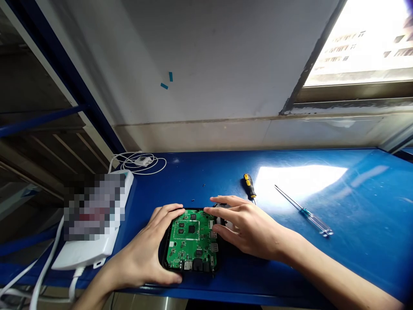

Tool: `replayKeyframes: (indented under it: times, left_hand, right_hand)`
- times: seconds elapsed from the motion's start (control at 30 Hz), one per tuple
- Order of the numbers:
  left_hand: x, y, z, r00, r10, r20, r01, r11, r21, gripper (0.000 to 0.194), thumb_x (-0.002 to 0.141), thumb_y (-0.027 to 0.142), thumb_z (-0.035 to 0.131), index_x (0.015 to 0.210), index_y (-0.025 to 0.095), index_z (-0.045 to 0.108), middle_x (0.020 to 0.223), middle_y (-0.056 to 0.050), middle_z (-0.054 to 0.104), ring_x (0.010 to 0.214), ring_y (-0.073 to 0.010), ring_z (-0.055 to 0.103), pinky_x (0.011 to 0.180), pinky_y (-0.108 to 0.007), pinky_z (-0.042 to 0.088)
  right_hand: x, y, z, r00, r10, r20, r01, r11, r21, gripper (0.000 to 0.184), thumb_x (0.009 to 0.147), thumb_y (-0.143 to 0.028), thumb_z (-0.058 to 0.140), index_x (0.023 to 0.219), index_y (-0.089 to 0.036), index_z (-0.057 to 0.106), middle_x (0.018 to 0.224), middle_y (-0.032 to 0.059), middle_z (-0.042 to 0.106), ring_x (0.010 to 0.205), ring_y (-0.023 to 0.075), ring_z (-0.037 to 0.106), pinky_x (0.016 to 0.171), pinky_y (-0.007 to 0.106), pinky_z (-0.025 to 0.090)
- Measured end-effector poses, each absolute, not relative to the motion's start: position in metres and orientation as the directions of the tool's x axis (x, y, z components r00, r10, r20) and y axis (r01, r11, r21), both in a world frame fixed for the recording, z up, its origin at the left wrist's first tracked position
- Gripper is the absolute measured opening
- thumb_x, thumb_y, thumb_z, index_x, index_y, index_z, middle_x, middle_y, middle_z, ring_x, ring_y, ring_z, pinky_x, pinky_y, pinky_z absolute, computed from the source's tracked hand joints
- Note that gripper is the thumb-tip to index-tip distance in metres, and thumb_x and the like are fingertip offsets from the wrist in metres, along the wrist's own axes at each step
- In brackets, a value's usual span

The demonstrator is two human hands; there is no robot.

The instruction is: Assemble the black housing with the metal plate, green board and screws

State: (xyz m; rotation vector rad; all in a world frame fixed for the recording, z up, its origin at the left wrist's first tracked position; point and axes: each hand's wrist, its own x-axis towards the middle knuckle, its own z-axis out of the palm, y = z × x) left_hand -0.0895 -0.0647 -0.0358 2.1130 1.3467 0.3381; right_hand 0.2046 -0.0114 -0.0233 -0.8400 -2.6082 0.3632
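A green circuit board (185,234) sits in a shallow black case near the front edge of the blue table, with ports along its right and near sides. My left hand (151,249) is closed around the left side of the case, fingers at the far corner and thumb at the near edge. Over the right edge of the board, my right hand (241,221) has its fingers stretched out and apart. One fingertip reaches the far right corner. Beneath that hand a dark and grey part (221,220) is mostly covered, so I cannot tell its kind.
Two tiny screws, one a small dark screw (192,199), lie beyond the board. A black-and-yellow screwdriver (248,185) and a clear-handled screwdriver (314,221) lie to the right. At left are a white power strip (87,254) and a coiled white cable (158,168).
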Motion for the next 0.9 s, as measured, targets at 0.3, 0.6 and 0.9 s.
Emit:
replayKeyframes:
  times: [0.3,0.6,0.9]
  left_hand:
    - [-0.086,-0.066,-0.040,0.419,0.904,-0.081,0.748,-0.293,0.596,0.116,0.058,0.028,0.092,0.156,0.034,0.030,0.161,-0.010,0.034,0.151,-0.0404,0.030,0.125,-0.062,0.031]
    - [-0.082,-0.068,-0.039,0.368,0.926,-0.080,0.748,-0.244,0.617,0.123,0.056,0.034,0.094,0.159,0.027,0.027,0.162,-0.016,0.036,0.152,-0.0436,0.030,0.124,-0.063,0.032]
    - [-0.083,-0.069,-0.040,0.379,0.924,-0.046,0.707,-0.257,0.659,0.119,0.056,0.038,0.095,0.157,0.028,0.033,0.160,-0.013,0.038,0.150,-0.0414,0.035,0.122,-0.059,0.038]
  right_hand:
    - [0.178,-0.008,-0.025,-0.696,0.661,0.280,0.581,0.748,-0.322,0.039,0.101,-0.034,0.058,0.134,-0.015,0.066,0.111,0.0131,0.070,0.100,0.0288,0.063,0.089,0.049,0.060]
    - [0.155,0.004,-0.024,-0.639,0.741,0.205,0.620,0.655,-0.433,0.014,0.093,-0.035,0.073,0.091,-0.021,0.072,0.092,0.0059,0.068,0.091,0.0240,0.061,0.081,0.039,0.054]
    - [0.156,0.001,-0.024,-0.620,0.741,0.260,0.631,0.667,-0.396,0.011,0.098,-0.029,0.065,0.104,-0.021,0.070,0.103,0.0080,0.072,0.096,0.0246,0.067,0.082,0.039,0.058]
